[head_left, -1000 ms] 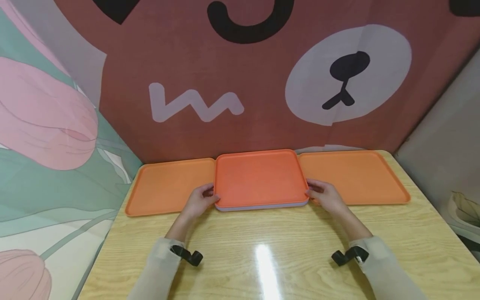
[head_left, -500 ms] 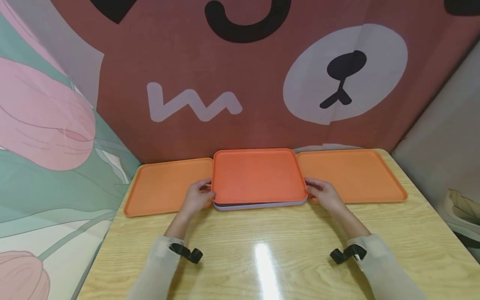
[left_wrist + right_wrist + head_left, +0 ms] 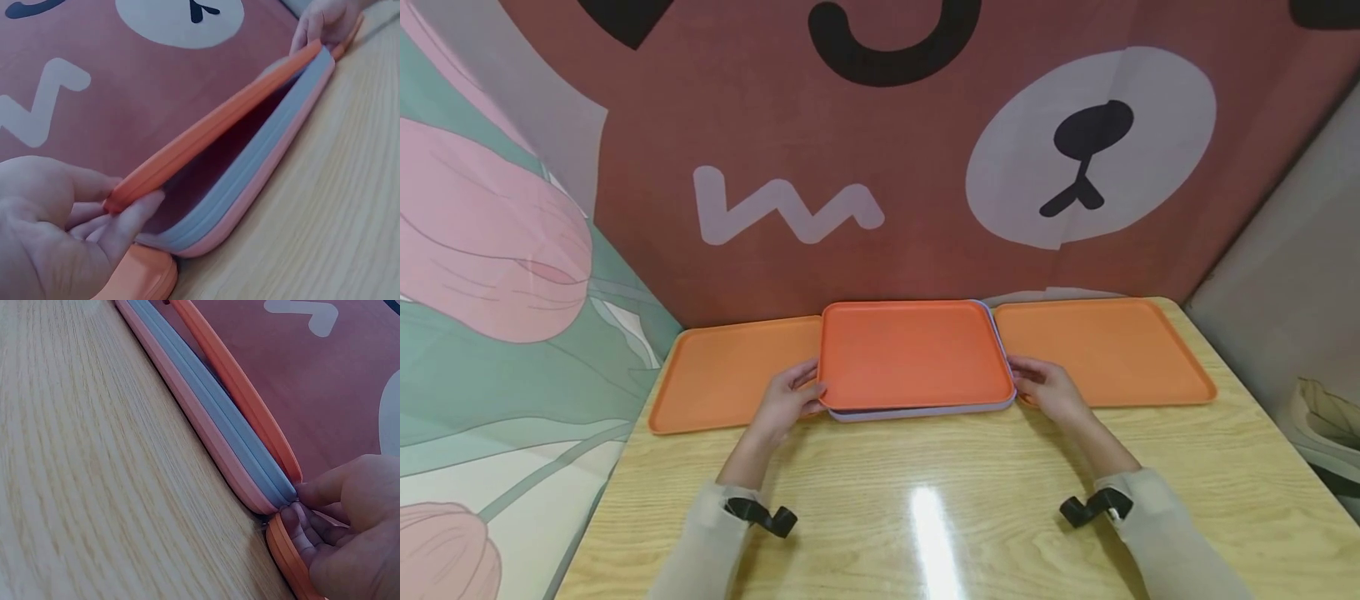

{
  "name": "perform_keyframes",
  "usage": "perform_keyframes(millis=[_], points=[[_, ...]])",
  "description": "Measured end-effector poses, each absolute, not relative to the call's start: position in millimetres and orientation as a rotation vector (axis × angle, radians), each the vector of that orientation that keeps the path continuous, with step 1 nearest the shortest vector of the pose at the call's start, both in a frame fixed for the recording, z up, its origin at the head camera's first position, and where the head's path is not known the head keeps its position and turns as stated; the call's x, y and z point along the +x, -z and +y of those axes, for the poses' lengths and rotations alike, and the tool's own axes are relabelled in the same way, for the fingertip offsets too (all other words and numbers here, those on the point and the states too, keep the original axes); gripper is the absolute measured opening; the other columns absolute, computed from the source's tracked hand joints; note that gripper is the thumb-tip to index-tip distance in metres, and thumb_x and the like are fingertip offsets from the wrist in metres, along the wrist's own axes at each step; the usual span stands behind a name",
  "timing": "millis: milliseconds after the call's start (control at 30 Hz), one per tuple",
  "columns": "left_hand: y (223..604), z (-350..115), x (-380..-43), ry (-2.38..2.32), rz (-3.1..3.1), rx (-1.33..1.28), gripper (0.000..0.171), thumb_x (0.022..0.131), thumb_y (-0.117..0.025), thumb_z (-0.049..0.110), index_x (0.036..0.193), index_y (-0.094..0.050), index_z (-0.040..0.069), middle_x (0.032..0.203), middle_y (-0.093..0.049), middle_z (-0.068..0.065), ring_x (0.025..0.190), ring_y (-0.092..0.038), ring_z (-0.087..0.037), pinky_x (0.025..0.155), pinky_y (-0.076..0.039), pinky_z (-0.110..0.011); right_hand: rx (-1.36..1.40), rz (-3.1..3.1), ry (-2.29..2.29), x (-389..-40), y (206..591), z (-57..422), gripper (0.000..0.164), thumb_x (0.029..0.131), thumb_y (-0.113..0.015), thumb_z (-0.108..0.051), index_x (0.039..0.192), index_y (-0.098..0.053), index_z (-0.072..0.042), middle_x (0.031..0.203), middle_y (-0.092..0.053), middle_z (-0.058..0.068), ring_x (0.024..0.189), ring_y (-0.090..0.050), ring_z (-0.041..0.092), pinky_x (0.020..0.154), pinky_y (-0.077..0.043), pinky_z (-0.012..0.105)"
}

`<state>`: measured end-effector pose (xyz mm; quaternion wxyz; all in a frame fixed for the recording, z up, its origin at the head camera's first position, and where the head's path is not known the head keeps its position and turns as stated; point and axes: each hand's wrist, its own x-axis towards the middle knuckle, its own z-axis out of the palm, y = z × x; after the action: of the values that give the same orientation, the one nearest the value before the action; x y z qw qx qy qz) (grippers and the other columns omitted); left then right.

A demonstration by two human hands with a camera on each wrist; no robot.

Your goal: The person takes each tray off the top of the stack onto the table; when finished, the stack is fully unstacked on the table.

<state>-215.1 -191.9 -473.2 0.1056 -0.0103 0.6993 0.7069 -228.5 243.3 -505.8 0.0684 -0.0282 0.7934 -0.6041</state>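
Observation:
In the head view a red-orange tray (image 3: 916,354) lies over a lavender tray (image 3: 925,412). Below the lavender rim (image 3: 215,206), the left wrist view shows a pink tray (image 3: 240,209) at the bottom. My left hand (image 3: 786,396) pinches the red-orange tray's left edge between thumb and fingers. That side is raised, leaving a wedge-shaped gap above the lavender tray. Low at the opposite end, my right hand (image 3: 1047,387) pinches the red-orange tray's corner, its lower fingertips (image 3: 290,519) right against the lavender tray's corner.
An orange tray (image 3: 730,375) lies flat on the left and another orange tray (image 3: 1105,354) on the right, flanking the stack. Behind the wooden table (image 3: 865,500) stands a brown printed cloth backdrop (image 3: 917,258). A flowered cloth (image 3: 497,242) hangs at the left.
The red-orange tray has come up off the lavender one and shifted left, baring lavender along its right edge. My left hand moved left with it; the right hand stayed nearly in place.

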Motion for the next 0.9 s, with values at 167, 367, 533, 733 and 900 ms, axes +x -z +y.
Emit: perform_keyframes(millis=[167, 367, 533, 733, 900], points=[[475.1, -190.8, -211.1, -2.147, 2.058, -0.122, 0.056, 0.099, -0.053, -0.009, 0.153, -0.037, -0.008, 0.149, -0.045, -0.031, 0.091, -0.069, -0.01, 0.071, -0.058, -0.022, -0.091, 2.407, 1.793, -229.7, 507.3, 244.9, 0.045, 0.102, -0.057, -0.001, 0.145, -0.048, 0.011, 0.127, -0.061, 0.029, 0.093, -0.06, -0.001, 0.073, -0.054, 0.019], [478.6, -191.8, -205.1, -2.197, 1.977, -0.199, 0.053, 0.1, -0.05, -0.011, 0.152, -0.038, -0.009, 0.148, -0.046, -0.031, 0.093, -0.069, -0.01, 0.072, -0.058, -0.021, -0.108, 2.402, 1.816, -230.8, 507.8, 245.7, 0.046, 0.101, -0.057, 0.001, 0.145, -0.048, 0.011, 0.124, -0.062, 0.028, 0.091, -0.061, 0.0, 0.071, -0.054, 0.021], [478.4, -196.6, -200.5, -2.269, 1.899, -0.208, 0.052, 0.101, -0.047, -0.01, 0.152, -0.035, -0.01, 0.148, -0.044, -0.033, 0.092, -0.07, -0.008, 0.074, -0.058, -0.02, -0.13, 2.397, 1.83, -230.0, 507.2, 246.0, 0.046, 0.1, -0.058, 0.003, 0.144, -0.047, 0.013, 0.125, -0.061, 0.029, 0.093, -0.061, -0.001, 0.072, -0.054, 0.02], [467.7, -212.0, -191.3, -2.293, 1.886, -0.209, 0.053, 0.103, -0.045, -0.009, 0.154, -0.032, -0.009, 0.151, -0.042, -0.031, 0.095, -0.07, -0.008, 0.077, -0.058, -0.02, -0.137, 2.397, 1.849, -229.4, 507.7, 244.9, 0.047, 0.098, -0.06, 0.004, 0.142, -0.048, 0.015, 0.126, -0.06, 0.033, 0.094, -0.06, -0.003, 0.075, -0.054, 0.018], [457.0, -231.1, -178.1, -2.266, 1.891, -0.215, 0.055, 0.105, -0.045, -0.006, 0.157, -0.028, -0.006, 0.155, -0.039, -0.026, 0.1, -0.068, -0.007, 0.079, -0.057, -0.021, -0.128, 2.395, 1.852, -229.7, 509.3, 244.7, 0.047, 0.098, -0.061, 0.004, 0.142, -0.048, 0.016, 0.125, -0.06, 0.034, 0.094, -0.06, -0.003, 0.077, -0.054, 0.018]])
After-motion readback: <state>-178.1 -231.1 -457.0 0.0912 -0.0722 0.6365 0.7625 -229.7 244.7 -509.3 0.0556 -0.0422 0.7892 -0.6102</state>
